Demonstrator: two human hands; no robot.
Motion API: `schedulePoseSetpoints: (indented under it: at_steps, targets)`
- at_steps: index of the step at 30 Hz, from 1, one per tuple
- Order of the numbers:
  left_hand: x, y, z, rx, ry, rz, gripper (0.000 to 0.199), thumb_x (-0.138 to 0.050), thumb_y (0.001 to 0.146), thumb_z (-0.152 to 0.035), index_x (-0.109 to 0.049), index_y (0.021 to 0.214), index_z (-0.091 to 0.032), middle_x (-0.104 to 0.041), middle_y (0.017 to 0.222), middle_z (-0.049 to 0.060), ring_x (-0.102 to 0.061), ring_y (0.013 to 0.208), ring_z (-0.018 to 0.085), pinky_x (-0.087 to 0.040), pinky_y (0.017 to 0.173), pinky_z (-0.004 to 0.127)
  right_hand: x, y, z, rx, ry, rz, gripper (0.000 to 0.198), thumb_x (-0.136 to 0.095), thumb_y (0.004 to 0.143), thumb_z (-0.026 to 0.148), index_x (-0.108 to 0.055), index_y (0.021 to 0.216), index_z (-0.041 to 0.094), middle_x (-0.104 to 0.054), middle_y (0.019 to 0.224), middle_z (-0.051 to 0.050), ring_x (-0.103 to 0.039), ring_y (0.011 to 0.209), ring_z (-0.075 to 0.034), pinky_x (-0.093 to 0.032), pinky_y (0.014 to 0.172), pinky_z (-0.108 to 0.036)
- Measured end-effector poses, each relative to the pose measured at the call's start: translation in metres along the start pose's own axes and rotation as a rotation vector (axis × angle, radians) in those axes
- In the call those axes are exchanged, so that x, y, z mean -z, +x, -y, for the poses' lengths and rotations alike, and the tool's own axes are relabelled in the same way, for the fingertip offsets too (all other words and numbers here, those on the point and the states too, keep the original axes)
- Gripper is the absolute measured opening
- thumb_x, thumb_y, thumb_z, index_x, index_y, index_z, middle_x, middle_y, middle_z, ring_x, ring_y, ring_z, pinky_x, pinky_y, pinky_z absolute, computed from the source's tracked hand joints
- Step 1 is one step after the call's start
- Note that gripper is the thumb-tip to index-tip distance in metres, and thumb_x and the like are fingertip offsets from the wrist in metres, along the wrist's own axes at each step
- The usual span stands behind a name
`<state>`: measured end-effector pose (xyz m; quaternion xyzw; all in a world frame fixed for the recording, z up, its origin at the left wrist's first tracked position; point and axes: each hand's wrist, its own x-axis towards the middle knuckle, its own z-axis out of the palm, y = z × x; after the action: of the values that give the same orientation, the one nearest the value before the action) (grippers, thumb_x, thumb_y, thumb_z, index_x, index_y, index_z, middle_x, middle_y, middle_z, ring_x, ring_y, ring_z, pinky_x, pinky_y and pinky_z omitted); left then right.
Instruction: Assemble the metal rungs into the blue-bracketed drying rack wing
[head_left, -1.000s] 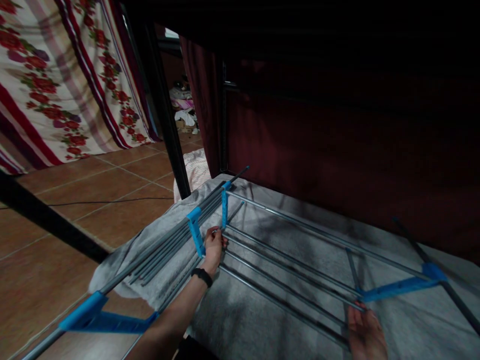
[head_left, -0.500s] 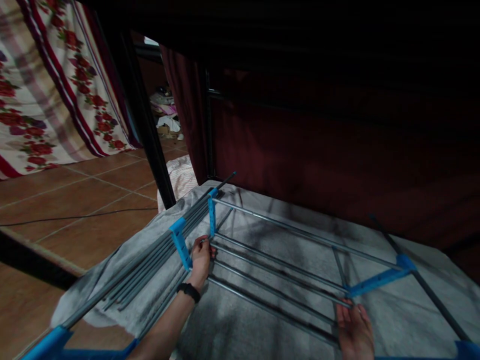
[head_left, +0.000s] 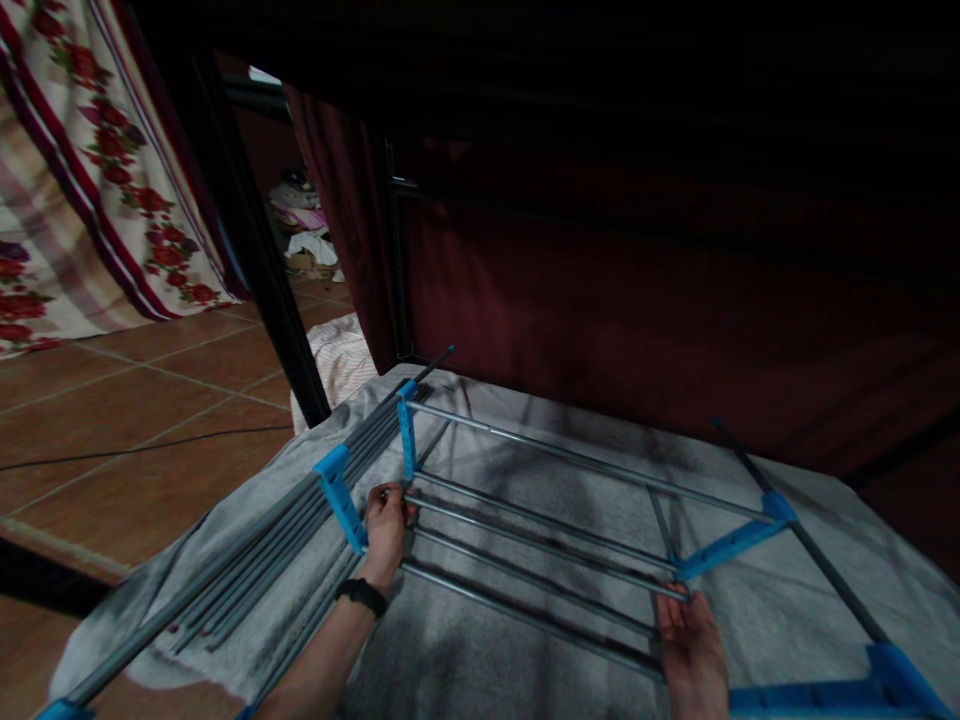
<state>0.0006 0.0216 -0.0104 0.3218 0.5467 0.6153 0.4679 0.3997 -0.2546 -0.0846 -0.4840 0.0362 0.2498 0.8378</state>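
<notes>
While L hand [head_left: 384, 530] grip pinches rod [head_left: 525, 517] end, R hand [head_left: 694, 655] open under bracket [head_left: 724, 548].

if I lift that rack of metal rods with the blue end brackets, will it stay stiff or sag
The rack looks thin and tubular, so probably light. Blue brackets join the rods at both ends, so likely fairly stiff, though it may twist. The left hand and right hand steady opposite ends.

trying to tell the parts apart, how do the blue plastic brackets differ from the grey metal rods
The blue plastic brackets are short, flat and bright; the grey metal rods are long, thin, round and dull. The brackets run crosswise at the ends, while the rods span lengthwise between them. Both belong to one rack lying on the grey cloth.
</notes>
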Motion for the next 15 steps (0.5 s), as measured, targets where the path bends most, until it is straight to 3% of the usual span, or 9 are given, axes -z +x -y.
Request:
schedulePoseSetpoints:
  at_steps: [4, 8, 15]
  targets:
    - [0.001, 0.001, 0.000, -0.003, 0.018, 0.005, 0.041, -0.070, 0.070, -0.049, -0.056, 0.099, -0.023, -0.056, 0.054, -0.008, -0.048, 0.040, 0.011, -0.035, 0.040, 0.021, -0.006, -0.006, -0.001, 0.081, -0.014, -0.061, 0.030, -0.090, 0.058, 0.032, -0.070, 0.081, 0.035, -0.073, 0.084, 0.005, -0.076, 0.078, -0.019, -0.066, 0.079, -0.035]
    - [0.002, 0.003, 0.002, -0.036, 0.054, 0.021, 0.044, -0.069, 0.071, -0.056, -0.058, 0.097, -0.022, -0.051, 0.048, -0.009, -0.046, 0.039, 0.012, -0.033, 0.040, 0.021, -0.012, -0.010, 0.002, 0.048, 0.025, -0.071, 0.035, -0.090, 0.056, 0.031, -0.068, 0.083, 0.028, -0.073, 0.082, 0.006, -0.074, 0.074, -0.015, -0.065, 0.073, -0.027]
    - [0.007, 0.005, 0.005, -0.087, 0.009, 0.092, 0.043, -0.063, 0.077, -0.058, -0.059, 0.098, -0.021, -0.058, 0.053, -0.005, -0.049, 0.044, 0.014, -0.038, 0.042, 0.023, -0.013, -0.010, 0.001, 0.045, 0.081, -0.080, 0.038, -0.092, 0.058, 0.032, -0.066, 0.085, 0.025, -0.074, 0.082, 0.007, -0.073, 0.075, -0.012, -0.064, 0.074, -0.024]
